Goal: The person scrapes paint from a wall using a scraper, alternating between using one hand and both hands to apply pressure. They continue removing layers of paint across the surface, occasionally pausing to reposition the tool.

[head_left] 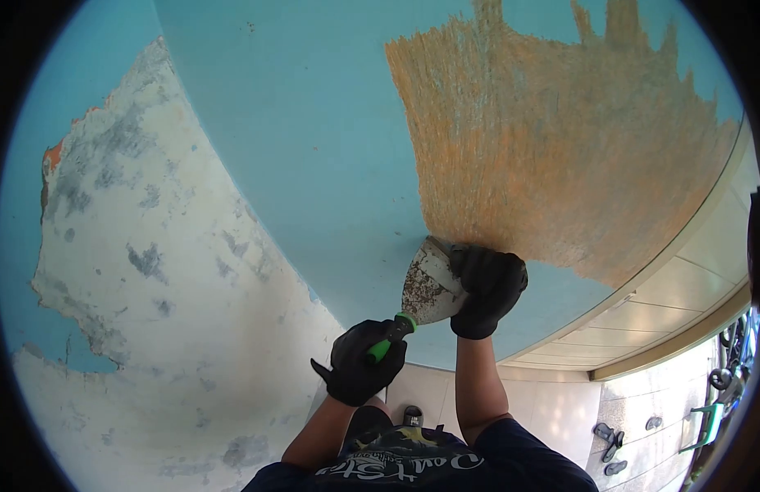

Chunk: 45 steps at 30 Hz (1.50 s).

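Both my hands wear black gloves. My left hand [365, 361] is closed around the green and black handle of a putty knife [427, 289]. The knife's wide blade points up, crusted with pale and dark residue. My right hand [488, 287] is curled at the blade's right edge, beside the wall. Its fingers look closed, but whatever they hold is hidden by the glove. Just above both hands, a rough orange-brown patch [511, 156] of scraped or coated surface meets the smooth blue wall [298, 148].
On the left lies a white patched wall area [150, 246] with grey spots and a ragged edge. A beige tiled ledge [642, 312] curves along the right. Sandals [611, 443] rest on the floor at lower right, near a green-framed object [709, 426].
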Motion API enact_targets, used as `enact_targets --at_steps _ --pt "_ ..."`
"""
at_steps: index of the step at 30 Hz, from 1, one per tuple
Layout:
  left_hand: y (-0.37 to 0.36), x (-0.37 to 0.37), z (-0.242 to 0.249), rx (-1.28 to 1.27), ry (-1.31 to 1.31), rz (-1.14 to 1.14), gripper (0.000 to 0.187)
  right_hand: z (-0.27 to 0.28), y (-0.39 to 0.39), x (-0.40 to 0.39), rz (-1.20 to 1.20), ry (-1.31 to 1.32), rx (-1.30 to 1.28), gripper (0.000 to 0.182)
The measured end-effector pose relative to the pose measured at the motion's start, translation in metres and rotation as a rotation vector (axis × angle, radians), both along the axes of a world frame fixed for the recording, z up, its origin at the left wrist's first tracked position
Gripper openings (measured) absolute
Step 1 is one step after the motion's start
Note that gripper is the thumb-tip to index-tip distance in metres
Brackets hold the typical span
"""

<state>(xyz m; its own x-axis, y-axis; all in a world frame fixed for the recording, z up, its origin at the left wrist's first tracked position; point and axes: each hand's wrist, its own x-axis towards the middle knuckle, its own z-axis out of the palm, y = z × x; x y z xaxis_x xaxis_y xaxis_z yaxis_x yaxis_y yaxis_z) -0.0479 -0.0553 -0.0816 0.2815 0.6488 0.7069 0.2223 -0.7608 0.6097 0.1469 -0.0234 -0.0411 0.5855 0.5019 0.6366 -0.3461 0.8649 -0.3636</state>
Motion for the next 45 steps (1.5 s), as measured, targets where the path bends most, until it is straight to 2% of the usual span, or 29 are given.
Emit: enact_targets --at_steps 3,4,6,8,11,16,21,27,29,30,33,35,36,38,41,42,43,44,45 --pt "0.02 0.003 0.003 0.068 0.07 0.05 0.023 0.004 0.003 -0.007 -0.114 0.026 -0.017 0.038" --pt "0.027 0.005 0.01 0.083 0.023 0.012 0.027 0.004 0.004 -0.009 -0.141 0.055 -0.023 0.038" --pt "0.023 -0.002 0.007 0.062 0.087 -0.015 0.024 0.012 0.004 -0.009 -0.163 0.078 -0.011 0.037" --pt "0.001 -0.002 0.007 0.075 0.049 -0.011 0.027 0.015 -0.003 -0.006 -0.013 0.112 0.005 0.039" --pt "-0.015 0.002 -0.006 0.033 -0.014 0.014 0.032 0.014 -0.009 -0.004 0.059 0.03 -0.019 0.042" --pt "-0.016 0.006 -0.012 -0.026 -0.069 0.0 0.038 0.016 -0.008 -0.004 0.051 0.049 -0.035 0.044" --pt "-0.012 -0.004 -0.001 -0.019 0.025 -0.001 0.038 0.01 -0.006 -0.003 0.004 0.027 -0.058 0.043" --pt "0.012 -0.011 0.013 -0.004 0.117 -0.01 0.032 -0.006 0.007 0.0 0.09 -0.054 0.127 0.044" --pt "0.029 -0.013 0.031 0.029 0.205 -0.041 0.025 0.004 0.008 -0.011 -0.265 0.106 0.071 0.04" --pt "0.028 -0.013 0.033 0.027 0.206 -0.04 0.025 -0.001 0.007 -0.01 -0.265 0.107 0.068 0.04" --pt "0.019 -0.015 0.047 -0.067 0.338 -0.013 0.02 -0.009 0.01 -0.001 -0.247 0.088 0.056 0.034" --pt "-0.002 -0.016 0.033 -0.138 0.244 -0.02 0.021 -0.003 0.012 0.009 0.082 -0.17 0.356 0.028" --pt "-0.009 -0.014 0.027 -0.186 0.197 -0.024 0.024 -0.009 0.008 0.01 0.079 -0.173 0.354 0.028" --pt "-0.012 -0.009 0.018 -0.167 0.144 -0.012 0.027 -0.027 -0.004 0.01 -0.106 -0.125 -0.079 0.034" --pt "-0.011 -0.007 0.01 -0.149 0.087 -0.025 0.035 -0.021 -0.008 0.008 -0.079 -0.043 -0.222 0.039" --pt "-0.01 -0.007 0.009 -0.149 0.079 -0.055 0.038 -0.014 -0.006 0.007 -0.079 -0.044 -0.219 0.039" --pt "-0.01 -0.007 0.009 -0.148 0.08 -0.054 0.038 -0.005 -0.003 0.005 -0.002 -0.038 -0.072 0.04" --pt "-0.012 -0.006 0.009 -0.087 0.18 -0.022 0.04 0.001 -0.002 0.004 0.073 -0.031 0.074 0.041" --pt "-0.012 -0.005 0.009 -0.025 0.278 0.01 0.042 0.004 -0.003 0.005 0.072 -0.031 0.074 0.041"
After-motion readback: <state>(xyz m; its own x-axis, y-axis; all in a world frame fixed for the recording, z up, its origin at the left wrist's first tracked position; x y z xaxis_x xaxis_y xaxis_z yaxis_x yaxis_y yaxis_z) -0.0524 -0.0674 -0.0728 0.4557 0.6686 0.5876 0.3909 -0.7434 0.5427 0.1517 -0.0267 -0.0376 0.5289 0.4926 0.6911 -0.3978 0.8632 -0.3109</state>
